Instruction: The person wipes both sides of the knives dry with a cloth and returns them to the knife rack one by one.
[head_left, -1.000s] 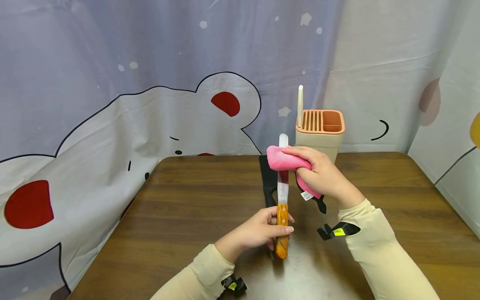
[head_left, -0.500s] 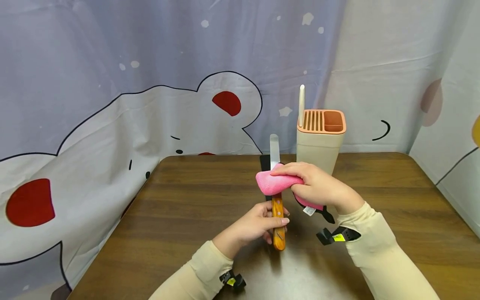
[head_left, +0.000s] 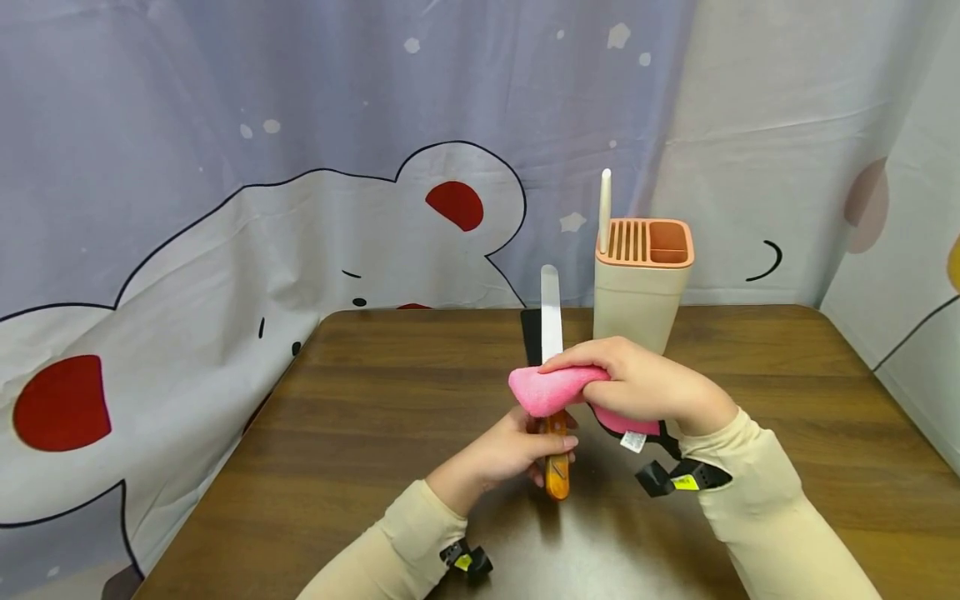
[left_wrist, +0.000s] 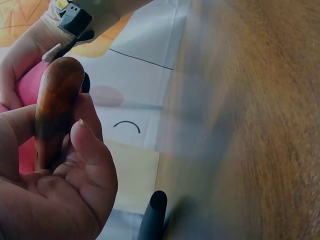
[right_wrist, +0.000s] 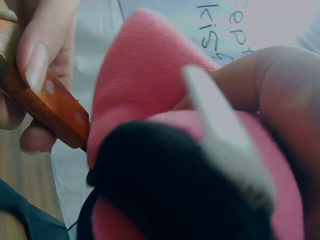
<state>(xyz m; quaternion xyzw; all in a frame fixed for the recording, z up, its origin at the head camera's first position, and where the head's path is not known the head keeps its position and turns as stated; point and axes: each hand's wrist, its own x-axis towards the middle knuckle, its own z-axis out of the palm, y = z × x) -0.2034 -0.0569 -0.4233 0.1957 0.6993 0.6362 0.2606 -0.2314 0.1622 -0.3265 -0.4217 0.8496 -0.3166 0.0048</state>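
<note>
An icing spatula, with a long flat metal blade (head_left: pixel 551 321) and an orange wooden handle (head_left: pixel 557 481), points away from me above the table. My left hand (head_left: pixel 501 452) grips that handle, thumb on top; in the left wrist view its rounded butt (left_wrist: pixel 61 82) sticks up between thumb and fingers. My right hand (head_left: pixel 637 385) holds a pink cloth (head_left: pixel 547 392) folded over the spatula where blade meets handle, hiding that part. From the cloth hang a white label (head_left: pixel 633 441) and a black piece (right_wrist: pixel 165 175), which blocks much of the right wrist view.
A flat black utensil (head_left: pixel 531 333) lies on the wooden table (head_left: pixel 420 375), partly behind the spatula; its dark handle end (left_wrist: pixel 154 212) shows in the left wrist view. At the back stands a cream knife holder (head_left: pixel 637 304) with an orange slotted top and a white handle (head_left: pixel 605 212) upright in it.
My right hand has drawn the cloth down the blade from near its tip to the handle. The spatula has shifted slightly left, still in my left hand.
</note>
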